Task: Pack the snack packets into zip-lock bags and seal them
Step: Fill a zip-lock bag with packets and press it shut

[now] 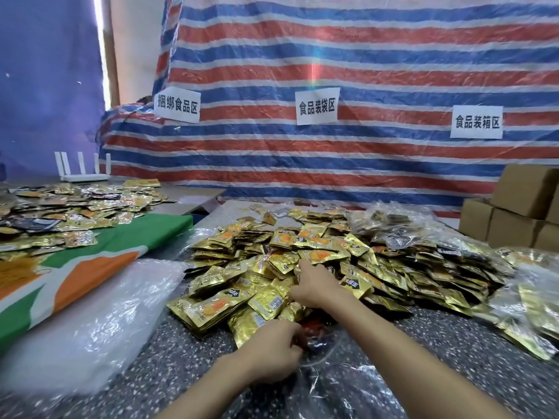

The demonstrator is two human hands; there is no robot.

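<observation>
Head view: a large pile of gold snack packets (302, 261) lay loose on the speckled surface (187, 367). Right of the pile, several filled clear bags (390, 228) were heaped, so part of the work was judged done; whether they were sealed could not be told. Most packets remained unpacked. Just in front of the pile lay a clear zip-lock bag (332, 385), with a few red and dark items visible near its mouth. It was judged barely started and not yet sealed. The left hand (272, 355) sat at the bag's mouth, fingers curled and apparently pinching the plastic edge. The right hand (314, 285) reached into the near side of the pile, fingers pushed among the packets. Whether they had closed on one could not be told.
</observation>
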